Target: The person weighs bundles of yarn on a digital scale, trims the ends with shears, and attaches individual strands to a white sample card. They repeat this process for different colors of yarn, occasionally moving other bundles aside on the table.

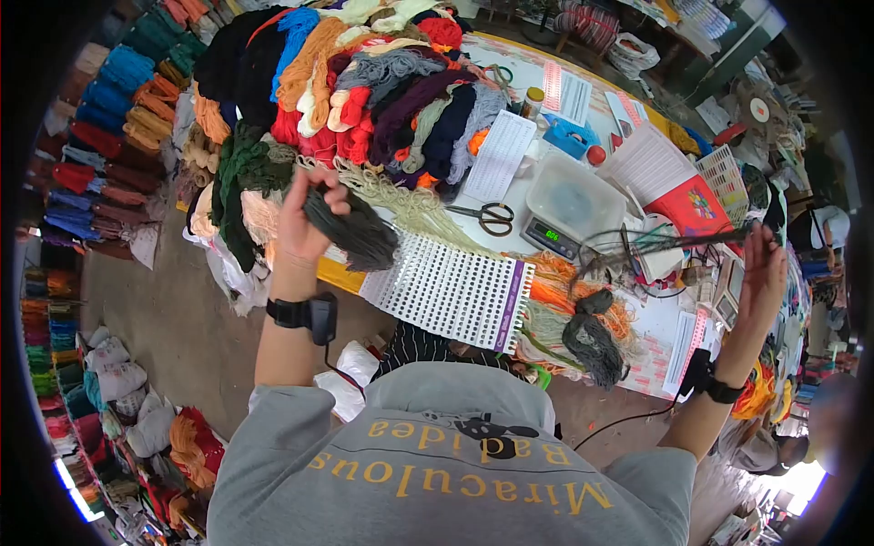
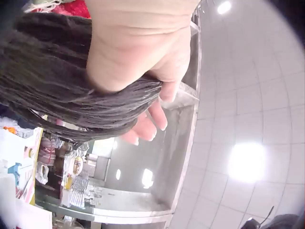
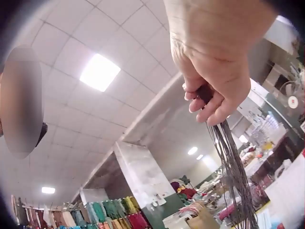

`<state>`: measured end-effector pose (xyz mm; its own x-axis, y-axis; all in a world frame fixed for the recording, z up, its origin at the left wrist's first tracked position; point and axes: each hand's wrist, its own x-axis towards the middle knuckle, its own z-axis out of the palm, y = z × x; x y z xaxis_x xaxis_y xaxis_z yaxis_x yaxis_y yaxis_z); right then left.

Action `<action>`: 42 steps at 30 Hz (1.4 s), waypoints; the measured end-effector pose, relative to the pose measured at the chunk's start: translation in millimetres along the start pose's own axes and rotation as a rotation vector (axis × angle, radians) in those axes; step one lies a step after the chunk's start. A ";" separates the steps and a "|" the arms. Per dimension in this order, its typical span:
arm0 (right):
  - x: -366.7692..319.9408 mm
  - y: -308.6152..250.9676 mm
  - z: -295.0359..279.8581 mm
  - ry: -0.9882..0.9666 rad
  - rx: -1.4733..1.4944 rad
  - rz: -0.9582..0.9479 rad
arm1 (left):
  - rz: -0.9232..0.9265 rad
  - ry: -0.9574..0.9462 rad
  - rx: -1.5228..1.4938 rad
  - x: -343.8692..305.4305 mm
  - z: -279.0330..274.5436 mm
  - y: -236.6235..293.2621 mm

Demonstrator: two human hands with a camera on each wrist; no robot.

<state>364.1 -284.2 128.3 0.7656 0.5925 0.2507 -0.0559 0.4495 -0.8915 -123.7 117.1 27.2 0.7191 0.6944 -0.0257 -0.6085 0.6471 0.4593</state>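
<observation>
My left hand [image 1: 309, 214] grips a thick hank of dark grey yarn [image 1: 357, 232] near the yarn heap. In the left wrist view the thumb lies over the hank [image 2: 62, 81] and the fingertips show beyond it. Far to the right, my raised right hand [image 1: 761, 273] holds the end of a thin bundle of dark yarn strands [image 1: 678, 240]. The right wrist view shows its fingers curled round that end, with the loose strands [image 3: 233, 176] trailing downward. A white card with rows of holes [image 1: 437, 287] lies between the hands at the table's near edge.
A large heap of coloured yarn [image 1: 364, 82] covers the table's left side. Black scissors [image 1: 492, 217], a digital scale [image 1: 552, 238] with a clear plastic tub [image 1: 575, 193], and papers stand mid-table. A dark grey yarn knot [image 1: 592, 341] and orange yarn [image 1: 553, 282] lie beside the card.
</observation>
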 end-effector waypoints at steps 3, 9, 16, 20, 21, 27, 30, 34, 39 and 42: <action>22.9 -7.2 19.0 0.034 -0.036 -0.097 | -0.107 0.002 -0.076 -4.3 -8.0 -22.1; 51.1 58.4 28.8 0.054 -0.312 -0.068 | -0.180 0.040 -0.125 -11.4 -13.2 -52.4; 38.5 305.5 -27.2 -0.283 -1.178 0.141 | -0.265 0.117 0.102 -18.3 1.2 -75.1; -38.0 371.8 -33.1 -0.358 -1.660 0.409 | -0.317 0.134 0.225 -24.7 14.3 -80.2; -52.9 371.2 -27.6 -0.310 -1.653 0.472 | -0.345 0.073 0.212 -26.6 12.7 -79.7; -93.9 331.7 -14.9 -0.105 -1.415 0.180 | -0.369 -0.027 0.462 -26.8 11.1 -98.3; -109.8 285.2 58.4 -0.251 -1.027 0.055 | -0.356 -0.132 0.690 -23.4 19.3 -123.4; -139.1 212.6 178.5 -0.539 -0.407 0.446 | -0.365 -0.260 0.844 -21.2 28.4 -151.3; -155.3 206.8 225.8 -0.549 -0.418 0.413 | -0.409 -0.248 0.818 -23.8 43.2 -162.8; -157.5 212.8 224.6 -0.532 -0.373 0.439 | -0.431 -0.225 0.808 -25.2 42.5 -159.9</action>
<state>87.7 -131.7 -16.2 0.3080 0.9470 -0.0908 0.0089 -0.0983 -0.9951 -30.3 -17.2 -7.8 0.9273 0.3144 -0.2030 0.0809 0.3613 0.9290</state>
